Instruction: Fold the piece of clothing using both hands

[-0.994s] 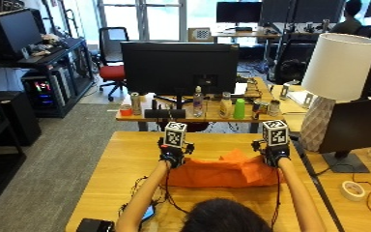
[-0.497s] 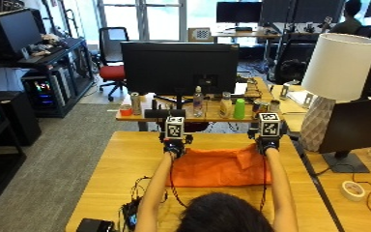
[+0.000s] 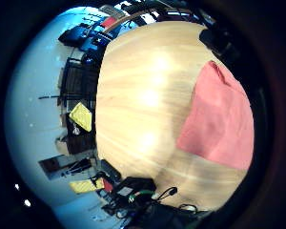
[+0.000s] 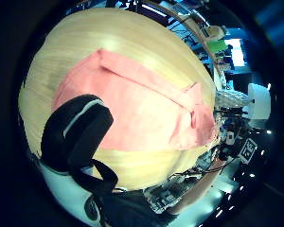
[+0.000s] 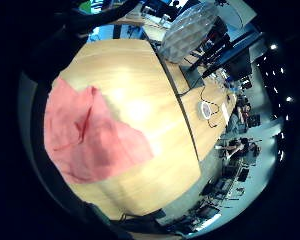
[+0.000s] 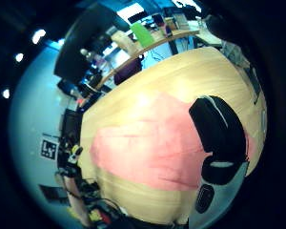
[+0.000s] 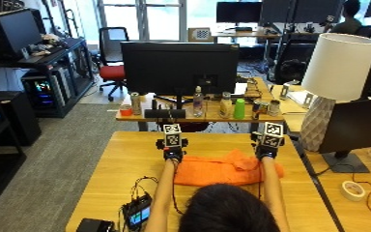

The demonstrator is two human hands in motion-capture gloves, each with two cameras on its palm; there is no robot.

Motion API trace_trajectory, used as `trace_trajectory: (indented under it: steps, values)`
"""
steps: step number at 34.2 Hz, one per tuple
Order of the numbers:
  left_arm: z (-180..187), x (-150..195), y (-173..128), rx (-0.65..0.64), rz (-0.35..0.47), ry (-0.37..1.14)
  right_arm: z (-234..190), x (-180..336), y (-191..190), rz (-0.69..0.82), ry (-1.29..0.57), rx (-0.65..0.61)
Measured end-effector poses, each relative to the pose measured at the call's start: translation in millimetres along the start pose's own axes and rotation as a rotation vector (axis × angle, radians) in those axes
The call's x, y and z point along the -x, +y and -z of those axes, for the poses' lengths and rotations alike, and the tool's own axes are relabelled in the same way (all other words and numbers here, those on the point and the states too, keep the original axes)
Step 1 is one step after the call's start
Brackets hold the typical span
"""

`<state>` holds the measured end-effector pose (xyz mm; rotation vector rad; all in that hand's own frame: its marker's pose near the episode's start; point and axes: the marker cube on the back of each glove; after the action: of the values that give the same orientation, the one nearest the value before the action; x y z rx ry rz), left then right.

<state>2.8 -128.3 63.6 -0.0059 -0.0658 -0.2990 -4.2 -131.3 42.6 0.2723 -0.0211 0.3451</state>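
Hands reach forward over an orange garment (image 7: 227, 171) lying folded into a wide band across the middle of a wooden worktop (image 7: 115, 183), seen from above and behind the seated person. The left hand (image 7: 172, 153) hangs at the cloth's far left corner and the right hand (image 7: 266, 151) at its far right corner, where the fabric bunches up in a small ridge. Both palm cameras look down on the cloth from above it, so the hands appear lifted off the fabric rather than pinching it; a gloved thumb (image 4: 75, 132) on the left and another thumb (image 6: 218, 131) on the right show against the cloth without curling round any edge, which suggests relaxed, empty hands, though the remaining fingers are out of sight.

A monitor (image 7: 179, 67), a row of bottles (image 7: 227, 105) and a white lamp (image 7: 336, 72) stand beyond the worktop's far edge, well apart from the garment.

Judged from this layout, the step in hand is flattening and squaring the fold just made. It would go best if the rumpled right corner is smoothed out before the next crease, if both hands take matching corners level with each other, and if the edges are brought together evenly so the band does not skew.
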Motion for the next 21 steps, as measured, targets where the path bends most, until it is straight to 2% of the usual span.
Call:
trace_trajectory:
  steps: [2,7,16,21]
  values:
    - [0,1,-1,-0.031,-0.004,0.011,1,-3,3,0.021,0.000,0.056]
    - [2,5,0,-0.088,0.033,0.005,8,-9,4,0.072,-0.014,0.091]
    - [6,2,10,-0.079,0.030,0.014,15,-20,13,0.108,-0.025,0.172]
    - [5,0,9,-0.097,0.032,0.002,13,-24,20,0.060,-0.009,0.236]
